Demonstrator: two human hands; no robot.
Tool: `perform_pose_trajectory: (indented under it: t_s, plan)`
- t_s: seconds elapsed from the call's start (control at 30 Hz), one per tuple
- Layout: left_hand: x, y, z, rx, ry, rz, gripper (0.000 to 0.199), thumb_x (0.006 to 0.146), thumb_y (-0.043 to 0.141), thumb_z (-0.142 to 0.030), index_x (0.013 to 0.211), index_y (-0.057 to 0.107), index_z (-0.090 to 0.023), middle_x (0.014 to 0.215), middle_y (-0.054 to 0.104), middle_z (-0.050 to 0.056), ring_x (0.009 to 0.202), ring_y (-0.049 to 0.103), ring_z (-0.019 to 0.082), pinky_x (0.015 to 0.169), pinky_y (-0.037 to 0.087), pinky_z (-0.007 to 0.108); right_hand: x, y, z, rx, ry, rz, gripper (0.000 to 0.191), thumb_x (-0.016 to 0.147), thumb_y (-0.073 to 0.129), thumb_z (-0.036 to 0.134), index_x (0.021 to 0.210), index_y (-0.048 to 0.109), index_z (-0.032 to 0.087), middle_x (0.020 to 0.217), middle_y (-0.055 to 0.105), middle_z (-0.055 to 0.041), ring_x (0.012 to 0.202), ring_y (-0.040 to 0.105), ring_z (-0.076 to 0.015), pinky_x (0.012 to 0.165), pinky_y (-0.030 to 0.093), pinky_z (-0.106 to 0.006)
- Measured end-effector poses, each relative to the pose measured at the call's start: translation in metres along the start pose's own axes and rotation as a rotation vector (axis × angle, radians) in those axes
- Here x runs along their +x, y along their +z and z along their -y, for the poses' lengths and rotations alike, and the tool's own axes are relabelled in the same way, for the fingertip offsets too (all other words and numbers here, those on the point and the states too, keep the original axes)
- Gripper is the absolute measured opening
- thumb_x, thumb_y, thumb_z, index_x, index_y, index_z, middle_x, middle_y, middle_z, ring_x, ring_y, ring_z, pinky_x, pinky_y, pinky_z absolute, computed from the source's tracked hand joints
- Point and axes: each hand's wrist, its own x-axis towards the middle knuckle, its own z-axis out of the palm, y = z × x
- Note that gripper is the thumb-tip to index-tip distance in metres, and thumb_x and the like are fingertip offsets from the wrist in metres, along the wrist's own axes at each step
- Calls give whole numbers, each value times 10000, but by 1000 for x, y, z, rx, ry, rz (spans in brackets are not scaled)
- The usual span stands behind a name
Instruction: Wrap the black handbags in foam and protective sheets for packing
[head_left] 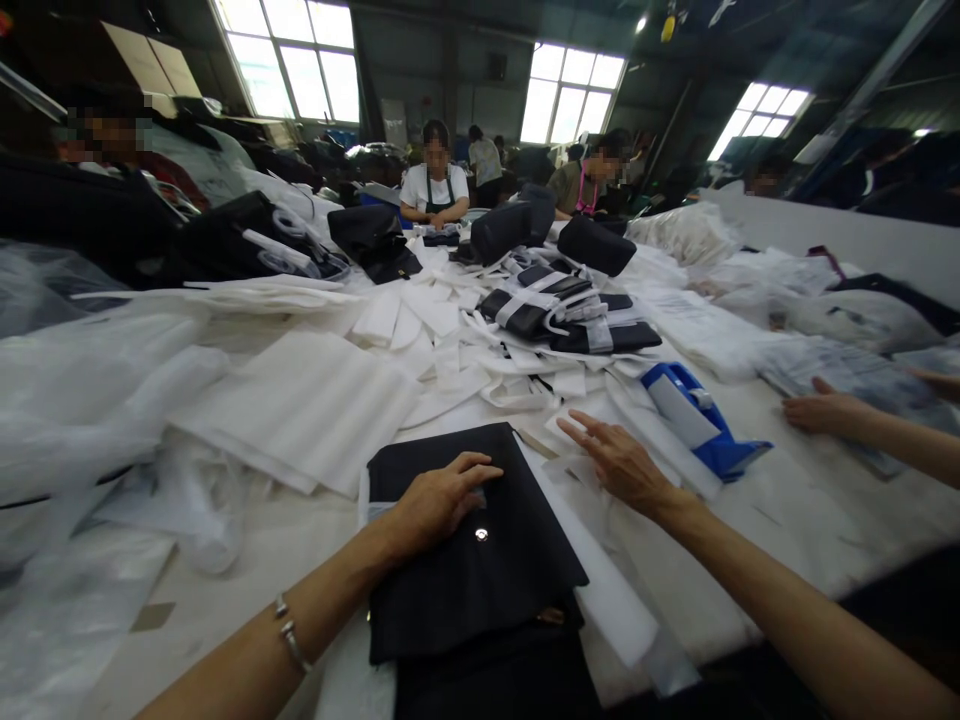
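A black bag (450, 590) lies flat in front of me, with a round silver snap on its flap and white foam sheet showing along its right edge. My left hand (442, 500) rests on the flap, fingers loosely stretched and apart, by a small clear strip of tape or film. To the right of the bag, my right hand (619, 460) hovers over or lightly touches white foam strips, fingers spread and holding nothing. Beyond it sits a blue tape dispenser (701, 420).
White foam sheets (300, 400) and clear plastic bags (75, 400) cover the left side. Several black pouches wrapped in foam (540, 300) are piled ahead. At right, a co-worker's hand (825, 410) touches a plastic-wrapped stack. Other people (435, 185) work at the far side.
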Motion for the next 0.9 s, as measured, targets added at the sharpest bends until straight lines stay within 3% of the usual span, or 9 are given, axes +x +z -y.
perform_pose_trajectory:
  t_s: [0.1,0.23,0.33,0.47,0.53,0.6,0.67,0.77,0.9]
  plan:
    - [0,0,0,-10,5,-2,522,877,532,-138,1339,480,-375,1457,449,-8,1113,621,196,956,492,319,14,-11,12,130,-208,100,763,758,402,-61,1393,491,354,1513,417,-65,1282,502,-277,1030,418,-515]
    - [0,1,2,-26,13,-10,525,878,532,-146,1346,472,-376,1454,448,-8,1133,607,192,979,478,321,22,-37,28,414,-333,303,456,829,560,95,1182,667,365,1430,528,-22,1304,479,-270,1081,358,-514]
    - [0,2,2,-40,0,0,515,877,531,-150,1342,476,-365,1457,446,-5,1110,618,193,968,484,325,21,-52,26,596,-141,318,258,885,569,264,1094,718,289,1299,629,-75,1165,584,-276,1007,440,-457]
    - [0,1,1,-62,4,0,523,871,529,-150,1342,471,-369,1455,443,-7,1095,618,193,955,483,326,30,-61,37,772,315,98,356,902,514,472,1030,723,213,870,716,-74,789,671,-223,710,543,-326]
    - [0,0,-1,-93,6,-10,544,864,537,-152,1355,455,-371,1419,465,-3,1102,603,191,951,476,318,45,-60,59,849,507,65,419,905,473,536,1010,703,203,626,631,-9,521,586,-157,497,479,-259]
    - [-1,-2,-1,-150,-14,-45,559,851,555,-158,1360,445,-360,1320,521,8,1055,601,182,921,477,309,67,-53,89,950,588,140,443,918,432,550,1040,676,201,541,571,29,396,496,-121,399,397,-229]
    - [-2,-4,-1,-254,-68,-78,524,831,596,-192,1327,474,-306,1156,587,17,915,607,167,839,493,297,89,-43,118,967,490,247,390,933,420,477,1093,662,217,566,604,22,412,512,-128,409,394,-229]
    - [-3,-8,3,-476,-133,-52,367,792,666,-290,1136,577,-199,946,634,20,792,588,171,750,503,296,112,-23,149,655,166,290,356,868,503,248,1197,635,225,785,720,-46,650,648,-190,603,473,-271]
    - [-1,-15,9,-631,-93,-46,229,763,695,-322,929,618,-184,918,657,30,933,596,210,880,487,328,115,-6,171,320,-26,331,581,791,509,121,1371,502,162,953,733,-146,835,689,-289,721,471,-349]
